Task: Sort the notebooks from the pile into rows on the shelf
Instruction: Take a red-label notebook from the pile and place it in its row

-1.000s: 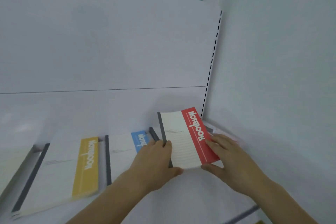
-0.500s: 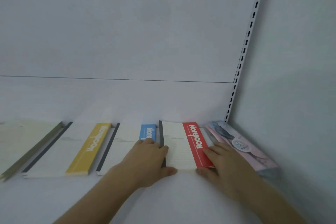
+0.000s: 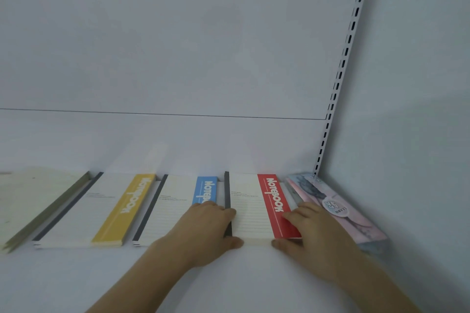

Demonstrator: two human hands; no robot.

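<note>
A red-banded notebook (image 3: 254, 206) lies flat on the white shelf (image 3: 229, 282), in a row with a blue-banded notebook (image 3: 178, 201) and a yellow-banded notebook (image 3: 106, 208) to its left. My left hand (image 3: 206, 231) grips the red notebook's dark spine edge, thumb at its near corner. My right hand (image 3: 310, 234) holds its right side, fingers over the red band and thumb under the near edge. A pink and grey patterned notebook (image 3: 338, 206) lies to the right, against the side wall.
A pale green-edged notebook (image 3: 33, 201) lies at the far left of the row. The white back panel (image 3: 178, 58) rises behind the row. A slotted upright (image 3: 340, 79) marks the right corner beside the side wall (image 3: 419, 109).
The red notebook has been lowered from a tilt to lie flat in line with the row. Both hands stayed on it. The view has shifted left and closer.
</note>
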